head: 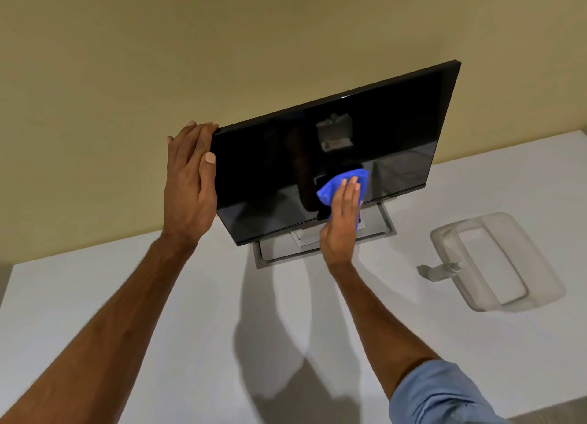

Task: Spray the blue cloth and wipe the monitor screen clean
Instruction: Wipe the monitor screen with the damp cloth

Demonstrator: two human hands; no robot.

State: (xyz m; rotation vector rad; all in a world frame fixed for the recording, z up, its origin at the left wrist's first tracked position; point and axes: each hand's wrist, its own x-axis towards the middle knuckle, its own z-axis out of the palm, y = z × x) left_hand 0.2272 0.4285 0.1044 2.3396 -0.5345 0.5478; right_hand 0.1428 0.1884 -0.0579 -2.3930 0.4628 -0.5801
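Note:
A black monitor [381,131] stands tilted on a silver stand [389,225] on the white table [190,312]. My left hand [187,188] grips the monitor's upper left corner, thumb on the front edge and fingers behind it. My right hand [341,223] presses a crumpled blue cloth [330,190] flat against the lower middle of the screen with straight fingers. Part of the cloth is hidden under that palm. A translucent spray bottle [495,261] lies on its side on the table to the right, its nozzle pointing left.
A beige wall [158,58] rises right behind the monitor and table. The table's left edge [8,284] is near my left forearm. The table's front right corner shows beside my blue sleeve [444,398].

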